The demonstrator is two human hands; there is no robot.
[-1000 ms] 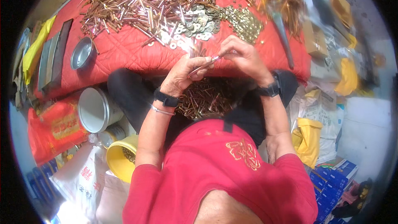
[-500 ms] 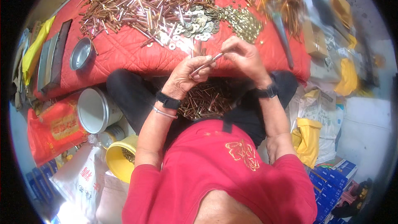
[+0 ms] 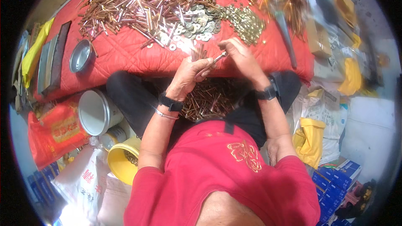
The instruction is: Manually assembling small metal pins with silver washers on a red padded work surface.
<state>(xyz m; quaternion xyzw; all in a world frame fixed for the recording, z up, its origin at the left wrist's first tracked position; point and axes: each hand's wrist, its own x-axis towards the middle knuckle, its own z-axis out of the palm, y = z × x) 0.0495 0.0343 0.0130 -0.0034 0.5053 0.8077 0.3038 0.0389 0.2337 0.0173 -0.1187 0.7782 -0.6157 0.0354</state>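
My left hand (image 3: 187, 76) is closed around a slim metal bolt (image 3: 212, 65), which slants up to the right. At its upper end, a small shiny piece that looks like a nut (image 3: 224, 53) sits by the fingers of my right hand (image 3: 243, 57). Those fingers are bent around that end and slightly blurred. Just beyond my left thumb are several reddish-brown rods (image 3: 198, 52); whether that hand touches them is unclear. Flat round washers (image 3: 205, 27) and a heap of small brassy nuts (image 3: 247, 23) lie on the red quilted cloth (image 3: 121, 54) ahead.
A large pile of copper-coloured rods (image 3: 138, 4) covers the far cloth. More rods (image 3: 209, 100) lie between my legs. At left are a metal bowl (image 3: 81, 56), a white bucket (image 3: 93, 113) and a yellow bucket (image 3: 121, 163). A cardboard box (image 3: 318, 38) stands at right.
My right hand has shifted slightly left, its fingers changing position at the bolt's end, where the shiny piece now shows. My left hand keeps its hold, almost unmoved.
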